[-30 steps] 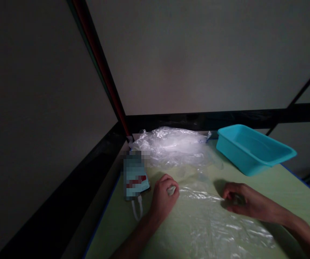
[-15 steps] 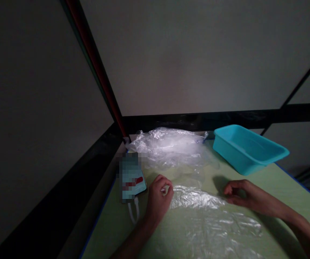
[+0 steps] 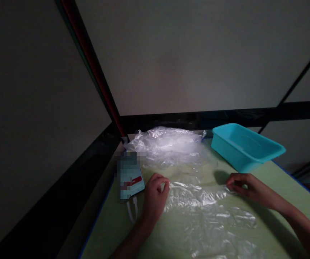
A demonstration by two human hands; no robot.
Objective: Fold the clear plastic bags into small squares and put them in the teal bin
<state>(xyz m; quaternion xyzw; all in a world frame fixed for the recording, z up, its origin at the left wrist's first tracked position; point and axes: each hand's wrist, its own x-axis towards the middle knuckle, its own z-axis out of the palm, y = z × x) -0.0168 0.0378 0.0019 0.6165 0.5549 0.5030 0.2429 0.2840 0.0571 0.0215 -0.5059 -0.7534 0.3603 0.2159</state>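
Note:
A thin clear plastic bag (image 3: 195,198) lies spread over the table in front of me, its film wrinkled and shiny. My left hand (image 3: 156,190) pinches its upper left corner between thumb and fingertips. At the upper right corner, my right hand (image 3: 241,185) has thumb and fingers closed on the film's edge. Between the two hands the edge runs across fairly straight. Behind it rests a crumpled heap of clear plastic (image 3: 168,144), overlapping the table's back edge.
A turquoise plastic basin (image 3: 248,145) stands at the back right. On the left lies a phone (image 3: 131,178), partly pixelated, with a white cable (image 3: 133,210) beside it. The pale green table (image 3: 111,230) has a blue edge and sits in a wall corner.
My right hand has closed on the bag's right corner and risen slightly. The bag's top edge is straighter between my hands. The whole view has shifted a little.

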